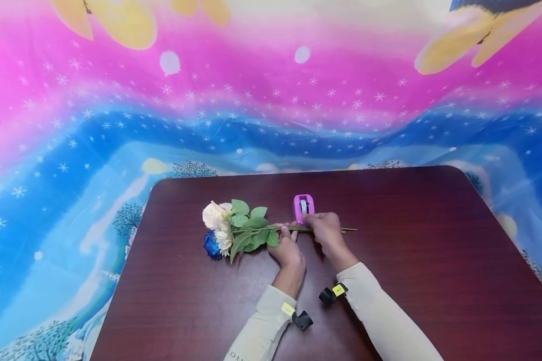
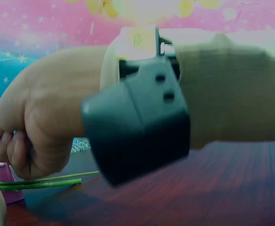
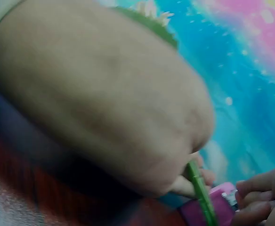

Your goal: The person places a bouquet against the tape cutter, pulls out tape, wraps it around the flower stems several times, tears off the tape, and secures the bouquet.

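The left hand [image 1: 290,252] is holding the bundled flower stems [image 1: 305,229] between thumb and fingers, just past the leaves [image 1: 252,231]. The right hand [image 1: 327,233] is curling at the near end of the pink dispenser [image 1: 297,207] — whether it is gripping tape [image 1: 304,206], I cannot tell. The dispenser is standing toward the far edge of the desk [image 1: 162,301]; pale blooms [image 1: 215,215] and a blue bloom [image 1: 212,244] are pointing to its left edge. Gathering is looking complete; I am seeing no wrap — binding, I judge, is remaining.
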Motion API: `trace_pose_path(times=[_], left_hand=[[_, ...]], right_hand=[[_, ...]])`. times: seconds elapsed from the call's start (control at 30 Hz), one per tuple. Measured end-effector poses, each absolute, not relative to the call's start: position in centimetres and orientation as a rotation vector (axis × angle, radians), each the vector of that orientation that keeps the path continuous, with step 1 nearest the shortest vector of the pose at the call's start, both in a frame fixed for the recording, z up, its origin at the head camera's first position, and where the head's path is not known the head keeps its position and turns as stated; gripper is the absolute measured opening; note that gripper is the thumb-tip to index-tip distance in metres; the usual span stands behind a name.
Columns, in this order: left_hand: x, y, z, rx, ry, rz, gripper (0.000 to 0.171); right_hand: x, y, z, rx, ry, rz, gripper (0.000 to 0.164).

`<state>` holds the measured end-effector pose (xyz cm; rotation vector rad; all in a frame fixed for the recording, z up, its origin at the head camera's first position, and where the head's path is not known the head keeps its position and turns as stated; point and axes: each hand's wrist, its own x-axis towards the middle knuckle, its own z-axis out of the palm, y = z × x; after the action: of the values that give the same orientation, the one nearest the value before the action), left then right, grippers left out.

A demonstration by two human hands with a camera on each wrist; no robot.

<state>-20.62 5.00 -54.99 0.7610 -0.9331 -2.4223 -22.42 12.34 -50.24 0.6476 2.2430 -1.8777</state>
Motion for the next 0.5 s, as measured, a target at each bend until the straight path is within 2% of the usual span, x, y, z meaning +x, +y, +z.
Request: trace_pose_path(times=[0.3, 0.5], left_hand=[[-20.93, 5.30, -54.77, 0.831, -0.945, -2.406, 0.009], [-21.16, 5.20, -54.52, 0.856, -0.965, -2.397, 0.012]], right_hand=[[-22.39, 11.92, -50.62, 0.723, 2.038, -2.126, 0.027], [-22.12, 11.54, -50.81, 0.698, 2.054, -2.124, 0.026]])
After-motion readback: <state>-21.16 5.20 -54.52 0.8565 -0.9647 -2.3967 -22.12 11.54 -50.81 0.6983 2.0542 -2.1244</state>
